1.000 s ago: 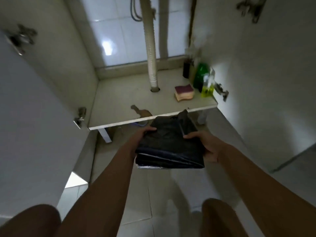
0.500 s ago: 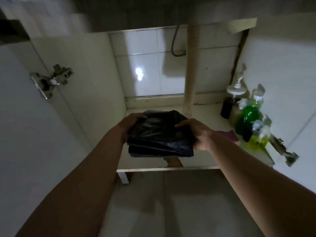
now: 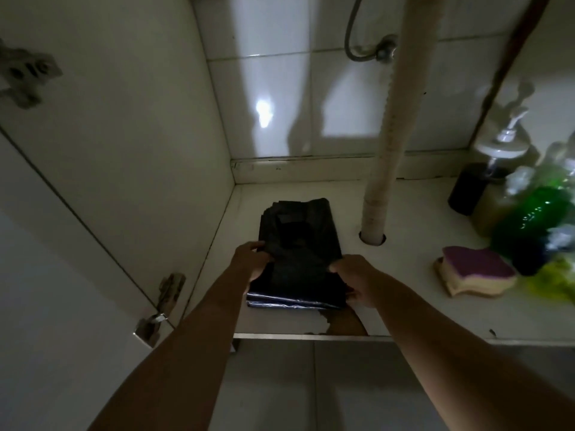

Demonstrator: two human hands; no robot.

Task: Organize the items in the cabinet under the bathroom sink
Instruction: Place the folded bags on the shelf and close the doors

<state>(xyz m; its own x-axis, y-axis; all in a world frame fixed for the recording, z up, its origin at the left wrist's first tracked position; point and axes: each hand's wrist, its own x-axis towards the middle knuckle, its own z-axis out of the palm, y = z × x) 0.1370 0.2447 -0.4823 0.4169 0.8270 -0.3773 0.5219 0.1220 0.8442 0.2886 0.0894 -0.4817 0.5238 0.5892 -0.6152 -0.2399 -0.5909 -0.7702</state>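
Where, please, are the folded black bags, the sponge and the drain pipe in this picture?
folded black bags [image 3: 298, 241], head view, middle of the top face.
sponge [image 3: 476, 267], head view, purple top side.
drain pipe [image 3: 392, 135], head view, middle of its length.

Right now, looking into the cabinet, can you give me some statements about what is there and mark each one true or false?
1. The left hand and the right hand both hold the black bags. True.
2. The bags are to the right of the pipe. False: they are to its left.
3. The sponge lies on top of the bags. False: it lies on the shelf, apart from them, near the bottles.
4. The bottles stand at the right side of the shelf. True.
5. The pipe goes down through a hole in the shelf. True.
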